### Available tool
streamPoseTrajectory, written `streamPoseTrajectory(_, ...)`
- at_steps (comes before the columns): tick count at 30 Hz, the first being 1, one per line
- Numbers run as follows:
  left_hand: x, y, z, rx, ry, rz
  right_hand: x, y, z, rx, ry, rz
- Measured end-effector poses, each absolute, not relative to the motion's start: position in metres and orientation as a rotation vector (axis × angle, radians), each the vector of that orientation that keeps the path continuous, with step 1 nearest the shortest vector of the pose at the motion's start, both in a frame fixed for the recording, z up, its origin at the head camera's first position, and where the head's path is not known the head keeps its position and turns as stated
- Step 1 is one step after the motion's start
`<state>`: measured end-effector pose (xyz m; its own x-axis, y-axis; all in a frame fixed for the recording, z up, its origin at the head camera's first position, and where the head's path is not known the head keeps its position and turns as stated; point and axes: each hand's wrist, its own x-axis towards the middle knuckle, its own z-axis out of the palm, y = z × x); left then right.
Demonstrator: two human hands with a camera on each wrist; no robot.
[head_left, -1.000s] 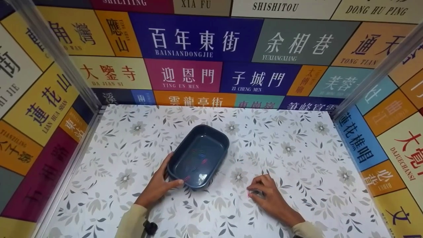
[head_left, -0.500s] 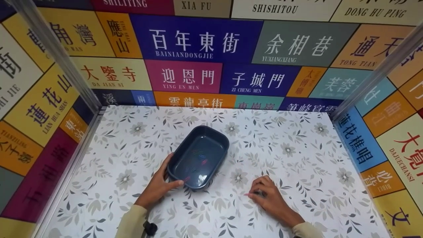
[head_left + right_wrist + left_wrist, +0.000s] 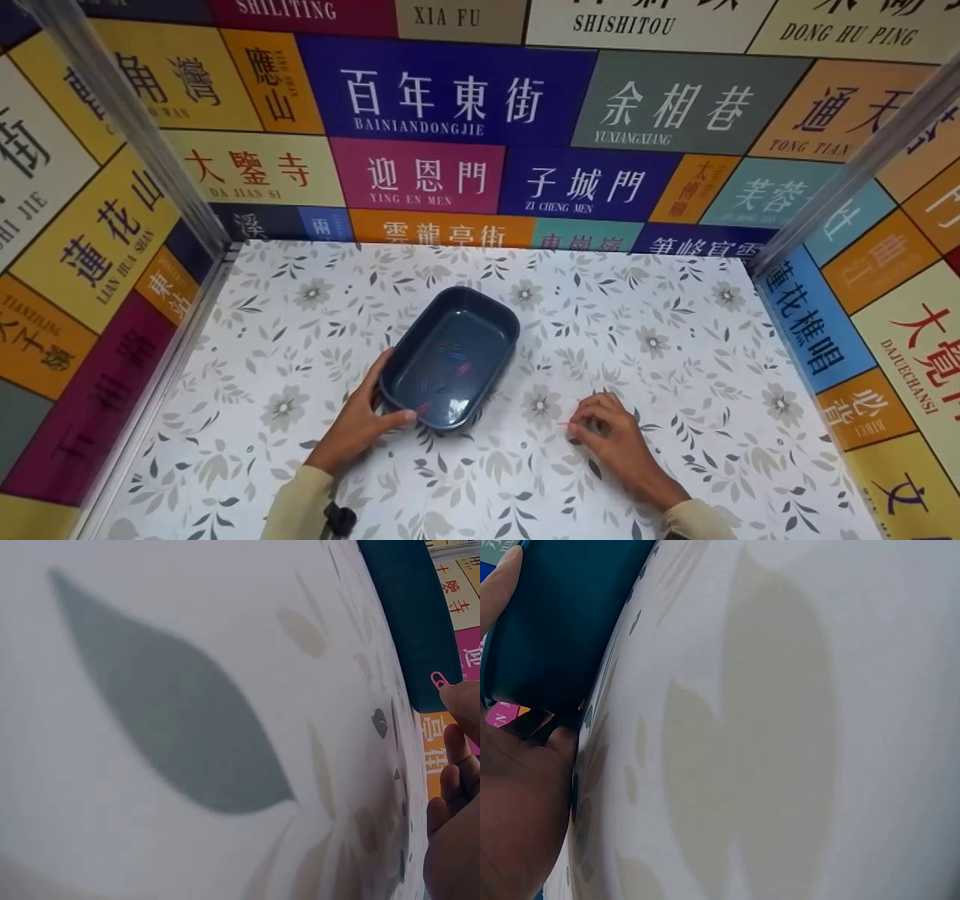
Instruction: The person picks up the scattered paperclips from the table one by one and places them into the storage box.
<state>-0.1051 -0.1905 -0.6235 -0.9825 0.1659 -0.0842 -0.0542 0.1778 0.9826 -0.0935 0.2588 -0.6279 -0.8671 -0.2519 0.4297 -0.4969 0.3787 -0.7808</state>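
A dark blue rectangular dish [image 3: 487,319] sits at a slant on the patterned surface, with several small coloured paper clips [image 3: 463,369] on its floor. My left hand [image 3: 352,424] holds the dish's near left corner, thumb at the rim and fingers along the outer side. In the left wrist view the thumb [image 3: 501,586] lies against the dish wall [image 3: 562,630]. To the right of the dish, my right hand [image 3: 615,431] pinches a pink paper clip [image 3: 565,424] between thumb and fingertip. The right wrist view shows the clip's looped end [image 3: 438,679] sticking out from the fingers.
The floral-patterned tabletop [image 3: 315,360] spreads around the dish. Behind it and along both sides stand walls of coloured signs [image 3: 442,90], with clear upright corner strips [image 3: 142,135]. A dark round device [image 3: 341,517] is on the left wrist.
The pink paper clip has turned in my right fingers, from pointing down to pointing left. The right hand has shifted slightly. My left hand and the dish have stayed put.
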Motion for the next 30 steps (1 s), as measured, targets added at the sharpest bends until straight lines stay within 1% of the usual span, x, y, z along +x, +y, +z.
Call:
streamPoseTrajectory(15, -0.105, -0.192, -0.624, 0.113, 2.263, 1.908, -0.105, 0.243, -0.607, 0.598, -2.408, 1.708)
streamPoseTrajectory(23, -0.104, -0.191, -0.623, 0.112, 2.244, 1.92, -0.114, 0.228, -0.596, 0.453, -2.479, 1.818)
streamPoseTrajectory(30, -0.104, -0.192, -0.623, 0.117, 2.26, 1.902, -0.121, 0.222, -0.588, 0.509, -2.503, 1.805)
